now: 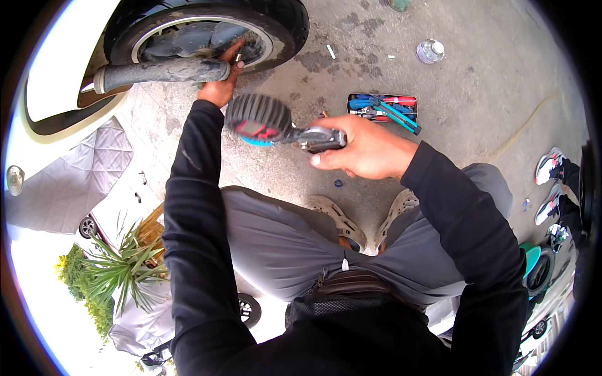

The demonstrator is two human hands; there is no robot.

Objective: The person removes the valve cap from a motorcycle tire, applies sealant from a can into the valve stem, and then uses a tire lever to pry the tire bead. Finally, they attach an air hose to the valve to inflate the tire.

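My right hand grips a tire pressure gauge by its metal handle. The gauge's round dial wears a ribbed black rubber cover, with red markings and a bit of blue below. My left hand reaches up to the wheel rim, its fingers closed by a small metallic piece; what exactly they pinch is partly hidden. The wheel's black tire curves round a dusty rim at the upper left. A dirty grey cylinder juts across the wheel, close to my left hand.
An open box holds pliers and screwdrivers right of the gauge. Beyond it stands a clear bottle. A white body panel flanks the wheel. My clogs are on the concrete; another person's sneakers show at far right.
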